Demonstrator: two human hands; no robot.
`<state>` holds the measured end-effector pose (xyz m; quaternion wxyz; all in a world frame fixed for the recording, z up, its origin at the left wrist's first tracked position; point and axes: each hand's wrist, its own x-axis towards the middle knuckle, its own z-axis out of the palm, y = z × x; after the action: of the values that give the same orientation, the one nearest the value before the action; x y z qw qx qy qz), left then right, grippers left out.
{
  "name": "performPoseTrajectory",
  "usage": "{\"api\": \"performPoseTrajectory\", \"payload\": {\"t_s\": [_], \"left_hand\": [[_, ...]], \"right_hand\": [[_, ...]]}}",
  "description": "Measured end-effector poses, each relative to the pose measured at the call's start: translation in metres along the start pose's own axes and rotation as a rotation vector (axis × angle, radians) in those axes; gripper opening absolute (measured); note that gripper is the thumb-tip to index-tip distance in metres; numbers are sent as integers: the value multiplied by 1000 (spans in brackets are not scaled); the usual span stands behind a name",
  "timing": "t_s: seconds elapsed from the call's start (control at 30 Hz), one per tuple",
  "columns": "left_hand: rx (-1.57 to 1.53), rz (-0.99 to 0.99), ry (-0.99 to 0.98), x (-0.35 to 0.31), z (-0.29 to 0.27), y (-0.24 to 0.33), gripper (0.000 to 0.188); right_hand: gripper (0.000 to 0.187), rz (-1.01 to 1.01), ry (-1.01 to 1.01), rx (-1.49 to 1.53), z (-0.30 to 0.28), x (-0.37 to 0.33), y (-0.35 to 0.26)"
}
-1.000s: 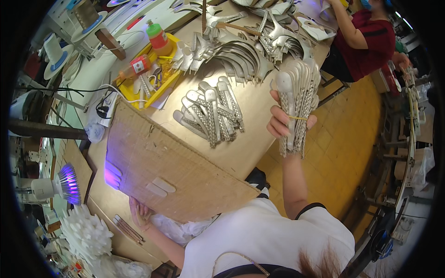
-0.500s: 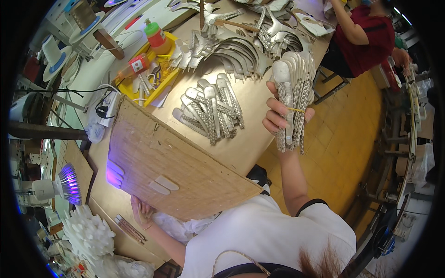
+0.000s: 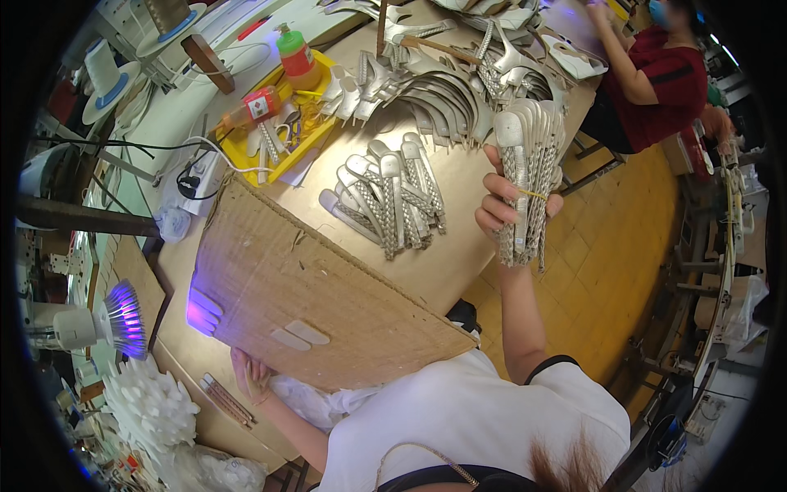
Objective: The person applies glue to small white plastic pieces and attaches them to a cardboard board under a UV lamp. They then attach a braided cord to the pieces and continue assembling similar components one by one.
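- Glowing violet, a finned LED lamp (image 3: 125,320) faced two pale rounded tabs (image 3: 203,312) at the left end of a tilted cardboard sheet (image 3: 262,254).
- Below the lamp: a heap of white finger-shaped pieces (image 3: 152,406); to its right, slim brownish strips (image 3: 228,399) lay side by side on the worktable (image 3: 459,262).
- Left hand (image 3: 252,374) was at the sheet's lower edge, fingers loosely bent; could not tell whether it gripped the cardboard.
- Farther back, a yellow tray (image 3: 304,147) carried an upright green-capped bottle (image 3: 300,64) and a tipped orange one (image 3: 252,108).
- Two more whitish tabs (image 3: 300,334) lay on the sheet, near its lower edge.
- Loose pile of silver braided straps (image 3: 389,197) sat mid-table; curved silver pieces (image 3: 447,111) were fanned behind it.
- Right hand (image 3: 498,203), closed around a bundle of silver braided straps (image 3: 525,160), held it raised at the table's right edge, rounded ends up, yellow band (image 3: 533,194) around its middle.
- Far right: co-worker in dark red (image 3: 668,90).
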<state>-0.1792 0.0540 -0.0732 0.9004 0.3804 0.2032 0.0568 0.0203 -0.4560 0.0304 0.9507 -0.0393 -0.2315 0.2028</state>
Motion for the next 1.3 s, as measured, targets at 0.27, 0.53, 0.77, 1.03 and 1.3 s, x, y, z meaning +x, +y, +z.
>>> {"api": "performPoseTrajectory", "payload": {"t_s": [0.27,0.53,0.77,1.03,1.3], "left_hand": [[-50,2,-24,-1,4,-1,20],[25,-10,-4,-2,-3,-2,15],[9,-29,27,2,-1,-1,20],[75,-51,57,2,13,0,25],[237,-107,-6,6,30,3,26]], "right_hand": [[94,-78,-127,235,-1,-1,12],[77,-120,-162,522,-8,10,26],[86,-170,149,100,2,14,27],[101,-68,474,-349,18,14,25],[104,-91,614,-679,28,18,31]]}}
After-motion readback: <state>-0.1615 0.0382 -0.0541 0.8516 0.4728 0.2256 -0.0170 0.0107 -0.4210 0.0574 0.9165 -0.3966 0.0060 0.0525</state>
